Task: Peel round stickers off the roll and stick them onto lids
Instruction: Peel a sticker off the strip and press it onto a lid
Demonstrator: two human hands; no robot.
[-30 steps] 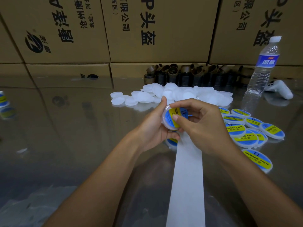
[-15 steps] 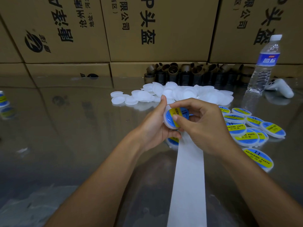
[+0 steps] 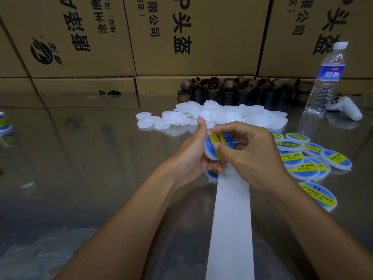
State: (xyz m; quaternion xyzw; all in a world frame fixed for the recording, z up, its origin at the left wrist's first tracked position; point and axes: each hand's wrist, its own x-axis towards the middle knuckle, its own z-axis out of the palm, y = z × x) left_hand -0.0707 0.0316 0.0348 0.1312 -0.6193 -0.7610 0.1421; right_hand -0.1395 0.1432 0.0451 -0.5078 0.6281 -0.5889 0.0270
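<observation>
The right grip [image 3: 252, 156] covers the right part of the lid [image 3: 210, 156] pinched between both grips, so the print on its sticker [image 3: 221, 139] breaks off after "SOLDERI". The fingers of the left grip [image 3: 191, 156] are mostly hidden behind that lid. Just below the grips, a second stickered lid [image 3: 212, 174] lies largely hidden under the left palm. The backing strip [image 3: 232, 219] vanishes beneath the right grip at its far end and is cut by the bottom edge at its near end. Far left of the grips, an edge lid [image 3: 3, 123] is cropped by the frame. Beyond the grips, the cartons [image 3: 191, 37] are cut off at the top.
</observation>
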